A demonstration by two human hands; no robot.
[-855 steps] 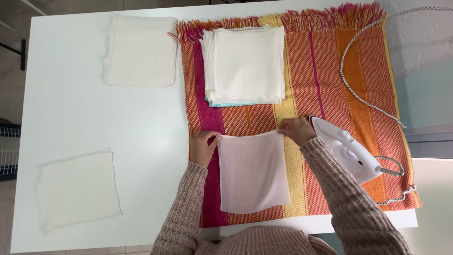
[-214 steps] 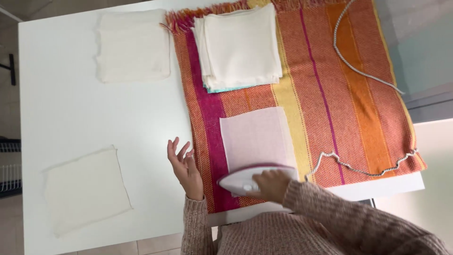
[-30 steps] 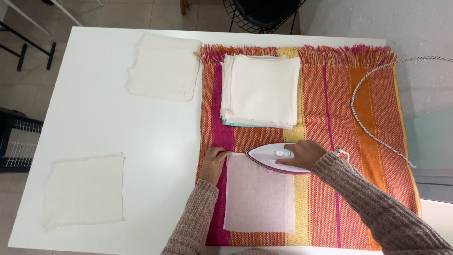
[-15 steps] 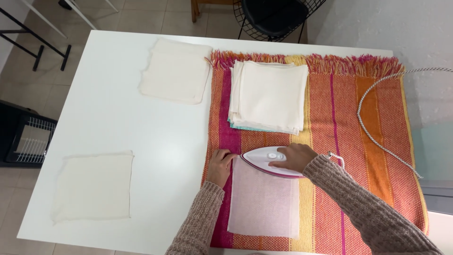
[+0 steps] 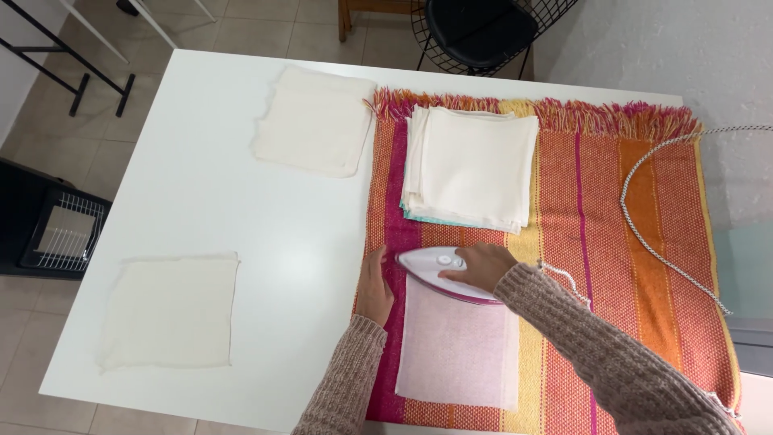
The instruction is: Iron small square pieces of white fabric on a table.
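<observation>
My right hand (image 5: pixel 481 267) grips a white and pink iron (image 5: pixel 433 267) that rests on the top edge of a thin white cloth (image 5: pixel 457 350). That cloth lies flat on a striped orange, pink and yellow blanket (image 5: pixel 628 266). My left hand (image 5: pixel 374 286) presses flat on the blanket at the cloth's upper left corner, right beside the iron's tip. A stack of folded white cloths (image 5: pixel 471 167) sits on the blanket beyond the iron.
Two single white cloths lie on the white table (image 5: pixel 225 201): one at the far side (image 5: pixel 314 121), one at the near left (image 5: pixel 171 310). The iron's braided cord (image 5: pixel 644 209) loops across the blanket's right part. A black wire chair (image 5: pixel 483 32) stands beyond the table.
The iron has slid left along the cloth's top edge, with my right hand on it. My left hand stays at the cloth's corner. The camera view has shifted slightly.
</observation>
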